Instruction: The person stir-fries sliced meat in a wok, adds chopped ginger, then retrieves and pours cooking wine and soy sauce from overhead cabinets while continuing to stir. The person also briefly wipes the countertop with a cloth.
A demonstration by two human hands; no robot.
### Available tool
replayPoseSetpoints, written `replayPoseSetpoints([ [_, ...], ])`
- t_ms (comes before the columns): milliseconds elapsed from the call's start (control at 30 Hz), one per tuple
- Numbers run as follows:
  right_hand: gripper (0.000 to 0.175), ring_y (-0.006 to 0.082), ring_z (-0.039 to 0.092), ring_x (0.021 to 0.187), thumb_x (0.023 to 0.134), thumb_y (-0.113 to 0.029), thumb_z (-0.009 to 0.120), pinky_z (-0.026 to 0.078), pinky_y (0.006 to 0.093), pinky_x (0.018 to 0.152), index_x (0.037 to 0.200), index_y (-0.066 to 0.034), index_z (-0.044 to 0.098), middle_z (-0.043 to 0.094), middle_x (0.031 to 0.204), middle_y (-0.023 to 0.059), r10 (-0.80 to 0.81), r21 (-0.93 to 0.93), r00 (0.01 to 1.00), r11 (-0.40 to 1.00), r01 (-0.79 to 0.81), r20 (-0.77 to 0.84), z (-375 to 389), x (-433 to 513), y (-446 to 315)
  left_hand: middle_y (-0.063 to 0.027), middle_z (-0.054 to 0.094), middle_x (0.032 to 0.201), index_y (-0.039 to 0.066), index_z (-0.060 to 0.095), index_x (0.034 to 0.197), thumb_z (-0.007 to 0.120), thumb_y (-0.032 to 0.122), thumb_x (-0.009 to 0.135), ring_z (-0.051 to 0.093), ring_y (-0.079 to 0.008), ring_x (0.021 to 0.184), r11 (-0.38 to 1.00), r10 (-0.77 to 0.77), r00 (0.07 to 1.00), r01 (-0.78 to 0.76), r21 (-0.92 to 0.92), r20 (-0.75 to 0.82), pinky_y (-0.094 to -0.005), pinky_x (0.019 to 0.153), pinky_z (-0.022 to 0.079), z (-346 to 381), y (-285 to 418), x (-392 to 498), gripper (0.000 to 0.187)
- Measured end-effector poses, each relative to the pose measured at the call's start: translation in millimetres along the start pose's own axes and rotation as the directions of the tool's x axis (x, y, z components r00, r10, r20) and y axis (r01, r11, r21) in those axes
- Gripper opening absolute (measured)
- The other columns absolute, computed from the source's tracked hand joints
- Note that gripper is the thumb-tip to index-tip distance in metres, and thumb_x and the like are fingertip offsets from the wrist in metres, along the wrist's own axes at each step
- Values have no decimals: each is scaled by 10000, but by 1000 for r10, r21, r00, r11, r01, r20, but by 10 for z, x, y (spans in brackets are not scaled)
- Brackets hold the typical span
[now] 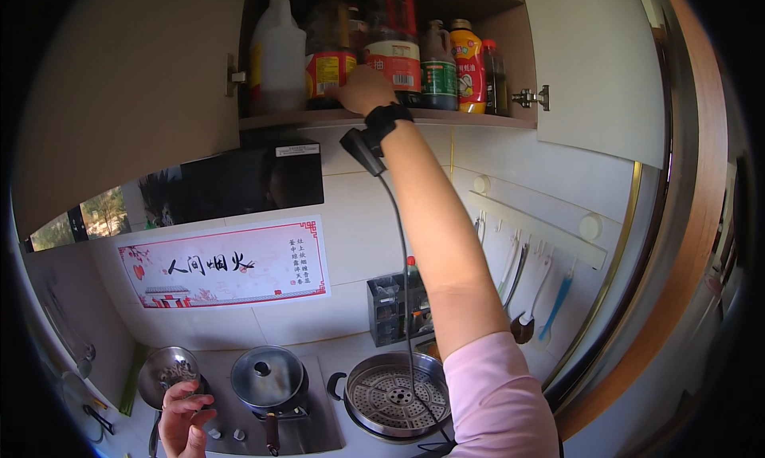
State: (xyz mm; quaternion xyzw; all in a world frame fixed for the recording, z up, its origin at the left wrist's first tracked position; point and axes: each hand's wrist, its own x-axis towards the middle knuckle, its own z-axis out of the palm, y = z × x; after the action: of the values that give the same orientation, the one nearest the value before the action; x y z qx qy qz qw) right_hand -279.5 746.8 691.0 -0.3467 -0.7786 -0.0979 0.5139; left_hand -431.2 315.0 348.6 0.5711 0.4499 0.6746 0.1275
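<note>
My right hand [364,90] reaches up into an open wall cabinet, in front of the bottles. It is right by a dark bottle with a red and yellow label [330,72] and a large red-handled soy sauce bottle [394,57]. Its fingers are blurred and partly hidden, so a grip cannot be made out. A black strap [387,122] with a cabled device circles that wrist. Low on the left, my left hand [182,419] is raised with fingers bent apart, holding nothing. Behind it is a frying pan [161,362] with some food in it.
A lidded pot [267,377] sits on the gas hob [326,410]. Right of it is a steamer pot [358,392] with a perforated tray. Cabinet doors [597,69] stand open on both sides. Utensils hang from a wall rail [538,231]; a dark spice rack [385,308] stands below.
</note>
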Motion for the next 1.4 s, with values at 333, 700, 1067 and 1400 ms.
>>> replayPoseSetpoints([
  [333, 637, 377, 672, 1054, 808, -518, 730, 534, 427, 908, 1116, 38, 696, 692, 1109, 257, -152, 45, 978, 988, 147, 142, 116, 226, 171, -140, 470, 1411, 19, 567, 1232, 634, 210, 979, 540, -258, 1250, 1000, -23, 1000, 22, 13, 19, -379, 1027, 450, 154, 36, 60, 324],
  [700, 799, 303, 664, 1123, 777, -649, 729, 528, 397, 949, 1215, 16, 667, 682, 1200, 198, -6, -136, 957, 990, 48, 291, 42, 322, -10, -168, 446, 1449, -12, 552, 1252, 617, 209, 987, 519, -298, 1292, 1000, 26, 999, -26, -12, 26, -428, 1063, 439, 231, 81, 51, 351],
  [1067, 801, 389, 647, 1141, 812, -405, 765, 543, 407, 952, 1495, -170, 419, 564, 1342, 296, -174, -141, 980, 972, 187, 99, -85, 330, -49, -200, 431, 1467, -25, 554, 1250, 592, 189, 1003, 531, -288, 1247, 999, 15, 998, -13, 40, -54, -426, 1048, 450, 36, 161, -161, 329],
  [1400, 636, 424, 543, 1277, 956, -243, 525, 518, 472, 999, 1528, -441, 330, 331, 1529, 249, -296, -401, 906, 823, 403, 302, -152, 176, 60, -204, 425, 1472, -26, 542, 1276, 579, 178, 1010, 529, -287, 1254, 998, 3, 1000, -2, 63, -16, -450, 1072, 431, 153, 90, -27, 337],
])
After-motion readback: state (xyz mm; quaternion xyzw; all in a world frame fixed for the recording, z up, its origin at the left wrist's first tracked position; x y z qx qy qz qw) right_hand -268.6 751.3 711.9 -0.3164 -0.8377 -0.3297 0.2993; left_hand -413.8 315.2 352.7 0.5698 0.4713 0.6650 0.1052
